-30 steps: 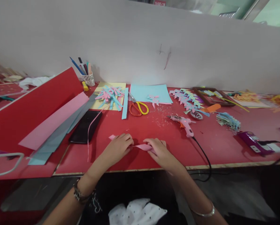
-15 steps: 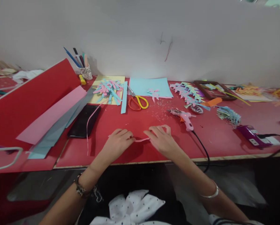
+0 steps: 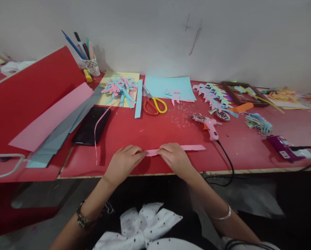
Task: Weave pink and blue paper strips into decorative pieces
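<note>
A long pink paper strip [image 3: 189, 148] lies flat on the red table [image 3: 155, 133] near its front edge. My left hand [image 3: 124, 162] pinches the strip's left end with curled fingers. My right hand [image 3: 174, 158] presses down on the strip's middle, fingers closed over it. The strip's right end sticks out past my right hand toward the glue gun [image 3: 207, 124].
Orange and yellow scissors [image 3: 154, 104], a blue strip [image 3: 138, 99], cut pink and blue pieces on yellow paper [image 3: 120, 88], a black phone [image 3: 91, 125], large red, pink and grey sheets [image 3: 38, 104], a pen cup [image 3: 91, 66], a purple device [image 3: 284, 147] with cable.
The pink strip, bent between my hands before, now lies straightened and flat on the table. Both hands shifted slightly toward the table's front edge.
</note>
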`<state>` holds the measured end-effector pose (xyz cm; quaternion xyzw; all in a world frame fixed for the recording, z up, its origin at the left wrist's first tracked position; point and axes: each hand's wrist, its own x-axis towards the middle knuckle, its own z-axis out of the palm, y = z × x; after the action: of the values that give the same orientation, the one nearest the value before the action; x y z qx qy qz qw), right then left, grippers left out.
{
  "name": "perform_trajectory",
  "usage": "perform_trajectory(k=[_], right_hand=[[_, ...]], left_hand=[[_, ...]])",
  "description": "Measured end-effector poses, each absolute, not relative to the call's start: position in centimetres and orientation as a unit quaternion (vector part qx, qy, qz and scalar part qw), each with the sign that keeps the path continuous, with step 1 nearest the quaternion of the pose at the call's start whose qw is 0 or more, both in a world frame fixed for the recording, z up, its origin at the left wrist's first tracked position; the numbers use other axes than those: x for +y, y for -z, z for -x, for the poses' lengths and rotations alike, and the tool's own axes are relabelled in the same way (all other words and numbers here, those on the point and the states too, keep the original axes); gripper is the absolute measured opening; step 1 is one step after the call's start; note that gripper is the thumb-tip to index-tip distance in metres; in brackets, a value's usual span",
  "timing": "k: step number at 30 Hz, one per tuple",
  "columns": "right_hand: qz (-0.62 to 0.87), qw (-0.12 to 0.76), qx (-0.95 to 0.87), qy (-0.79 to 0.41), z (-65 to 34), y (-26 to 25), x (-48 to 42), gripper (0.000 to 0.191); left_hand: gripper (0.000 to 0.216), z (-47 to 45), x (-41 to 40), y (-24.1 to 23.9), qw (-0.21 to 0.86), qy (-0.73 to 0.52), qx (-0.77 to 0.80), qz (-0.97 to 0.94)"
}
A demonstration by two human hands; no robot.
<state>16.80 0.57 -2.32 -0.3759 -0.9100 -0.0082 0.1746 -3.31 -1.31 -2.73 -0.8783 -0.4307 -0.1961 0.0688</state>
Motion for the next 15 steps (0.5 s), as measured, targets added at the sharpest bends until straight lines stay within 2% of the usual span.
perform_trajectory(k=[6, 15], right_hand=[[0.371, 0.203, -0.906, -0.026, -15.7, 2.4, 0.2, 0.02], [0.364, 0.165, -0.917, -0.021, -15.2, 2.3, 0.9, 0.027]], left_hand=[[0.023, 2.7, -2.1, 3.1, 0.04, 0.221, -0.446, 0.866], [0.034, 4.3, -2.3, 3.1, -0.007, 0.285, -0.49, 0.824]])
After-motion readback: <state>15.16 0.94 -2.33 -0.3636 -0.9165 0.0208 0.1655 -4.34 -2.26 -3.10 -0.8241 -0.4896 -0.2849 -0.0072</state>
